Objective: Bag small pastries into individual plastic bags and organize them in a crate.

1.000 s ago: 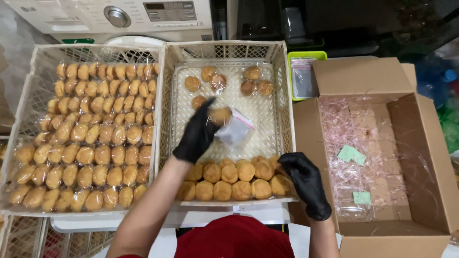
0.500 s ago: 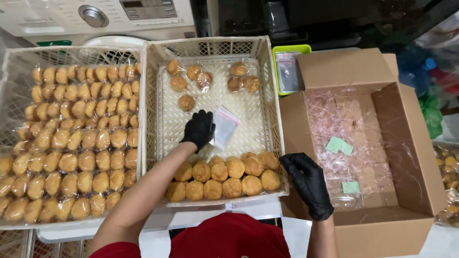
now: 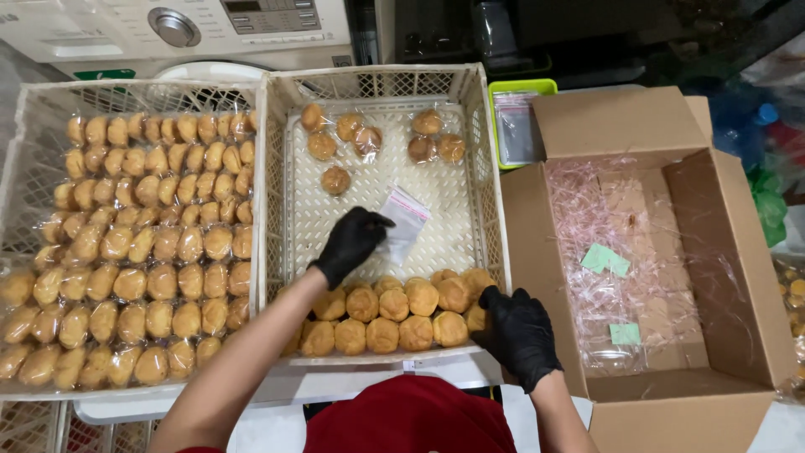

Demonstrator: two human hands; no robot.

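At the bottom centre of the frame, the right hand in a black glove rests on the near right end of a cluster of bare round buns. Its fingers curl over the last bun in the row; whether it has truly gripped that bun cannot be told. These buns are golden brown, roughly two rows deep, and sit packed against the near wall of the middle crate, a white plastic one with a lattice floor.

A little further up, near the centre of the frame, the left hand, also in a black glove, reaches into the same crate. Its fingertips are pinched on the lower left edge of a small clear plastic bag. The bag is flat and empty, see-through with a pinkish strip along its upper edge, and it lies tilted on the crate floor just to the right of the hand, well clear of the bare buns.

Beyond the bag, in the far part of the crate, lie several wrapped buns, each in its own shiny bag, in two loose groups.

To the left, a second white crate is filled with rows of wrapped buns. To the right stands an open cardboard box lined with crinkled clear film, with a few pale green slips on it. Behind the box's left flap sits a green tray holding a stack of clear bags.
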